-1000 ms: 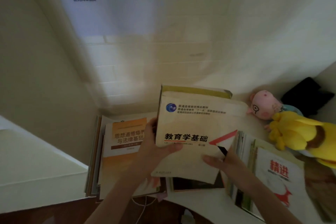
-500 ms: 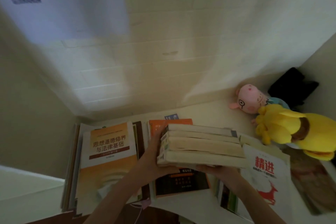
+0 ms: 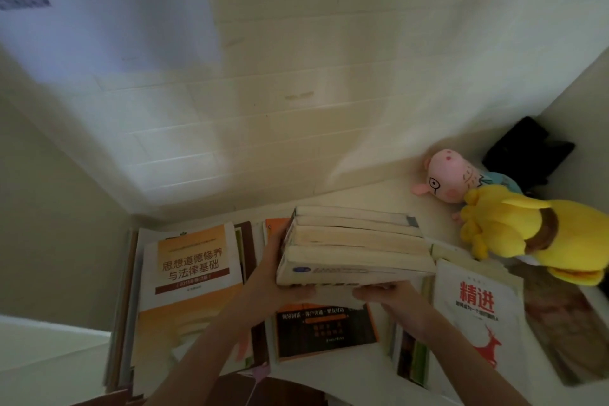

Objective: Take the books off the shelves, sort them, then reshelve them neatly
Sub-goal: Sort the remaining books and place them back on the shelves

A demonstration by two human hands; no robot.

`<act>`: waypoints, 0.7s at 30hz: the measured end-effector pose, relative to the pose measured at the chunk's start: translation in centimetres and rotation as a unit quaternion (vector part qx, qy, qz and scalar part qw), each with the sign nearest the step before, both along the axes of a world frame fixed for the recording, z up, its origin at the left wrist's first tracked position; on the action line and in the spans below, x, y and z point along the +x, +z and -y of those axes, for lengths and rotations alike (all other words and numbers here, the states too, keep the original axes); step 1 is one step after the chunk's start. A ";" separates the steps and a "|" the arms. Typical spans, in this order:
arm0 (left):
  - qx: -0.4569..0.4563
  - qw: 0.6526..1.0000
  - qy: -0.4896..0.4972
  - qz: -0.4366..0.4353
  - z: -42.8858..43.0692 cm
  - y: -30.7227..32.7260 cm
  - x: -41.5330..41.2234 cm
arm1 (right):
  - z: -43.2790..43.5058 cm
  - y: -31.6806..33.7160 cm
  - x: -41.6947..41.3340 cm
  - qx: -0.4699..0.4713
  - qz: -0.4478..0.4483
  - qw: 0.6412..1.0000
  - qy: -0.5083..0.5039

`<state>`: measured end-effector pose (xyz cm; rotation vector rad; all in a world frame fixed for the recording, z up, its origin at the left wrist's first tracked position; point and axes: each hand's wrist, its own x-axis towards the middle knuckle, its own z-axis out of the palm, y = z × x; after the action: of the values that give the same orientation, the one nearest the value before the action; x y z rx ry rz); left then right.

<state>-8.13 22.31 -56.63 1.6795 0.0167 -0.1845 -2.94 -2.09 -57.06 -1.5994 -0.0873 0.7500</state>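
The stack (image 3: 356,247), about four books, is held up in both hands over the white surface (image 3: 372,198), above the books lying there. Its long axis runs left to right, a little down toward the right. The pale page edges face up and toward the person. The nearest cover, with a small blue mark near its left end, is seen almost edge-on. What look like the spines sit at the left end.

The left hand (image 3: 273,277) grips that left end, fingers wrapped round it and thumb against the near cover. The right hand (image 3: 392,297) holds the near lower edge right of centre, fingers curled onto the cover.

Under the stack lies a dark book (image 3: 324,326) with an orange border, flat, part hidden by the hands. To its left an orange book (image 3: 194,273) tops a flat pile. To the right a white deer book (image 3: 478,313) lies on another pile.

Further right a yellow toy (image 3: 520,234) lies on its side, touching a pink pig (image 3: 451,180) behind it. A black thing (image 3: 530,150) sits in the corner beyond; I cannot tell what it is.
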 end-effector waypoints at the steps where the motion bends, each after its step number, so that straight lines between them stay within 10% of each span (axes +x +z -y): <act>1: 0.002 1.000 0.006 0.002 0.1 -0.1 0.0 | 0.0 -0.1 0.0 0.001 0.000 1.000 -0.004; 21: 0.007 0.998 0.068 -0.019 1.0 1.6 2.9 | -0.1 0.5 0.6 0.031 0.039 0.996 -0.079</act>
<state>-5.20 21.31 -54.99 1.6825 0.1600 -0.1146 -2.36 -1.95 -56.53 -1.5572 -0.0408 0.5577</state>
